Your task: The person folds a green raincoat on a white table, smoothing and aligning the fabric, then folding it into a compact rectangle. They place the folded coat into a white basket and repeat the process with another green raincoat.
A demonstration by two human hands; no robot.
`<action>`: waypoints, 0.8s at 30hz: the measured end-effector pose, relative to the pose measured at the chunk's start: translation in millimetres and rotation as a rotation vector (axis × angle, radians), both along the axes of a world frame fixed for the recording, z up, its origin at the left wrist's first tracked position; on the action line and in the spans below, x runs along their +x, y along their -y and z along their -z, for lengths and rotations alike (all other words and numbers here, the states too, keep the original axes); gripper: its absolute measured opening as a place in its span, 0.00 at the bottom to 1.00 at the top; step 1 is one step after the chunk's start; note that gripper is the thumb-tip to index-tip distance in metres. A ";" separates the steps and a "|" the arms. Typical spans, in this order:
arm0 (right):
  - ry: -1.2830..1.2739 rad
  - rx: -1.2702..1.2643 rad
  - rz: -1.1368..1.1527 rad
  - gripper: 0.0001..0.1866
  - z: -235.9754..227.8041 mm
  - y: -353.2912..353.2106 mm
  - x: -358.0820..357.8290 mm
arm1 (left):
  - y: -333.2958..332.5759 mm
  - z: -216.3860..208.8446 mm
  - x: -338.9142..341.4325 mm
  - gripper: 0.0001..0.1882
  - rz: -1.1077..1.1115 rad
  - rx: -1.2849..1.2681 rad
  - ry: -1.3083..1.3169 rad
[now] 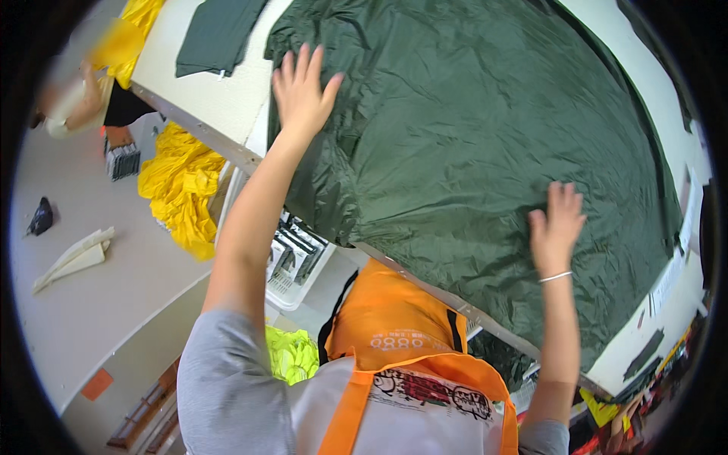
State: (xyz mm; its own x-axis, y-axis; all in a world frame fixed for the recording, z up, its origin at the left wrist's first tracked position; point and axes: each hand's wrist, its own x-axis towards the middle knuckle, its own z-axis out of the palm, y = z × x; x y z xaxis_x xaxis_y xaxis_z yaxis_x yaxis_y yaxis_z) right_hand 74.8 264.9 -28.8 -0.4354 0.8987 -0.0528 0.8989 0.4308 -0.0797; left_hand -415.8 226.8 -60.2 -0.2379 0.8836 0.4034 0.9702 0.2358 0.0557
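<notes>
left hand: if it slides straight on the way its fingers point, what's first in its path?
More of the dark green fabric it already lies flat on. The left hand points up-picture across the white table; nothing else shows in that line, though depth is unclear.

White paper strip [671,277], possibly label, at table's right edge.
</notes>
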 end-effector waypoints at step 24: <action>-0.971 -0.033 1.904 0.22 59.4 241.3 490.9 | 237.8 70.1 12.7 0.44 -0.795 0.057 1.533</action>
State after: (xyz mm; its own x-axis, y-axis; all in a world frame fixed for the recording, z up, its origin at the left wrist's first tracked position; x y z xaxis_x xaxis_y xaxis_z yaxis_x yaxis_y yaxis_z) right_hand 565.6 23.5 -88.2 0.8780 0.1662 -0.4488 -0.1955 -0.7314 -0.6533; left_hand -403.1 -11.0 -130.3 -0.7412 0.3624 -0.5650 -0.3133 0.5577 0.7687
